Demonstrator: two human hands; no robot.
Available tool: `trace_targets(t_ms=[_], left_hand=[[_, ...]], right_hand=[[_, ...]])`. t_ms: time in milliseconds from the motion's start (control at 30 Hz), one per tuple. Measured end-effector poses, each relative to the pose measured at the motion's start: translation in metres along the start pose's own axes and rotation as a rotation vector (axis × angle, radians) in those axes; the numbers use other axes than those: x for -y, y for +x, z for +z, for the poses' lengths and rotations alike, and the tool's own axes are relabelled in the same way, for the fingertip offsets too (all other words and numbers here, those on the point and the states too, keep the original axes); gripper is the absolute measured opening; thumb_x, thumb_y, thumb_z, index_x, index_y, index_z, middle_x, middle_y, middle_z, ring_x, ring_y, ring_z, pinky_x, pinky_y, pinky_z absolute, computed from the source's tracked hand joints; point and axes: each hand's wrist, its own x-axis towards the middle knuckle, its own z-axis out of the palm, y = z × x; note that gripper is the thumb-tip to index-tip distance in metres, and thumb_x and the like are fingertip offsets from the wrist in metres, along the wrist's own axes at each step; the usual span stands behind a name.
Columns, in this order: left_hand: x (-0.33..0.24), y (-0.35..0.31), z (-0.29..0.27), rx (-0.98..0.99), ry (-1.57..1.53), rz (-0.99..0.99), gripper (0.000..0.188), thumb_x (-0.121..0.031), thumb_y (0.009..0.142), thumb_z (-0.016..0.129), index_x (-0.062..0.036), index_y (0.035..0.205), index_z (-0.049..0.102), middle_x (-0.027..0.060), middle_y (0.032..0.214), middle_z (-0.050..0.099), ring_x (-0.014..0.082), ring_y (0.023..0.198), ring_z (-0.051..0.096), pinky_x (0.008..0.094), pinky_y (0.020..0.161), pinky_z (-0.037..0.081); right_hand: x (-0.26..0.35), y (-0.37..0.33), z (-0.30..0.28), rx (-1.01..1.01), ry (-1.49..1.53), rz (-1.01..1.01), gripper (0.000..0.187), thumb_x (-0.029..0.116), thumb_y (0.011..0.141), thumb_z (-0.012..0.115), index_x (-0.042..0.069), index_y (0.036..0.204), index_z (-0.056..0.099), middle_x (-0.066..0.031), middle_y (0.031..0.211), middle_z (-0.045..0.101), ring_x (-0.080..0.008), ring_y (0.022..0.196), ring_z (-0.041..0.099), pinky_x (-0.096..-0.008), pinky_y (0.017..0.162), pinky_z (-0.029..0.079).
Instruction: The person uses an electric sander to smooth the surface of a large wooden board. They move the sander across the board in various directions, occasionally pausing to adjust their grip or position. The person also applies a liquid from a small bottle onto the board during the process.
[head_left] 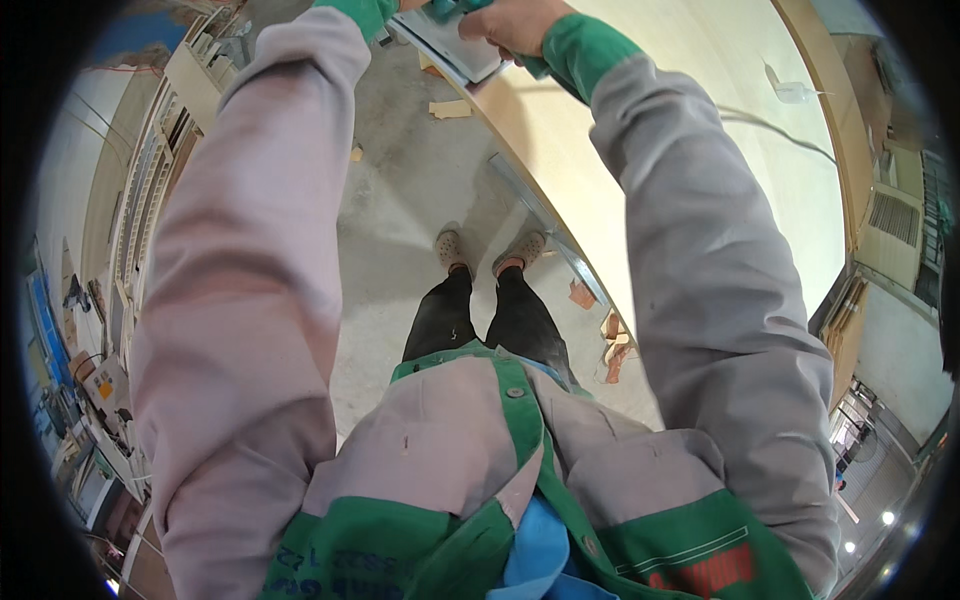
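At the top edge, my right hand (512, 24) is closed round a teal power tool (536, 68) with a flat metal base plate (458, 48). The tool's top is cut off by the frame, and its exact kind does not show. The plate lies at the near left edge of a large pale board (740, 190). Only a sliver of my left hand (410, 4) shows beyond its green cuff, close to the tool. Its fingers are out of view. A grey cord (775, 124) runs across the board, rightward from beside my right sleeve.
A whitish squeeze bottle (794, 93) lies on the far right of the board. Scraps (450, 109) and broken pieces (614, 345) litter the concrete floor (390, 200) near my feet. Stacked panels (165, 150) stand along the left, with cluttered gear (105, 385) below them.
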Motion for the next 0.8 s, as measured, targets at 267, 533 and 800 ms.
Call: trace_targets(t_ms=[267,533,800], left_hand=[[-0.171,-0.044,0.034,-0.081,-0.326,-0.355,0.024,-0.035,0.09,0.067,-0.012,0.096,0.073,0.0107,0.103,0.07,0.0346,0.098,0.065,0.0481,0.085,0.056],[-0.341,-0.067,0.007,0.095,-0.754,-0.198,0.028,-0.037,0.087,0.068,-0.0095,0.085,0.071,0.0075,0.089,0.061,0.0267,0.087,0.057,0.0412,0.069,0.052],[-0.2,-0.044,0.034,0.026,-0.638,-0.292,0.031,-0.042,0.092,0.064,-0.0127,0.091,0.077,0.0088,0.101,0.069,0.032,0.1,0.065,0.0458,0.084,0.056]], right_hand=[[-0.085,-0.161,0.025,0.035,0.11,0.151,0.063,0.023,0.08,0.069,0.006,0.139,0.055,-0.0184,0.089,0.073,-0.0293,0.069,0.071,-0.0426,0.069,0.058],[-0.118,-0.339,0.077,-0.118,0.207,0.652,0.039,0.006,0.077,0.069,-0.002,0.114,0.061,-0.0117,0.095,0.071,-0.0205,0.086,0.068,-0.0361,0.078,0.055],[-0.067,-0.205,0.058,-0.12,0.27,0.361,0.038,0.013,0.075,0.069,-0.001,0.11,0.061,-0.0087,0.08,0.067,-0.0149,0.065,0.062,-0.0333,0.06,0.052]])
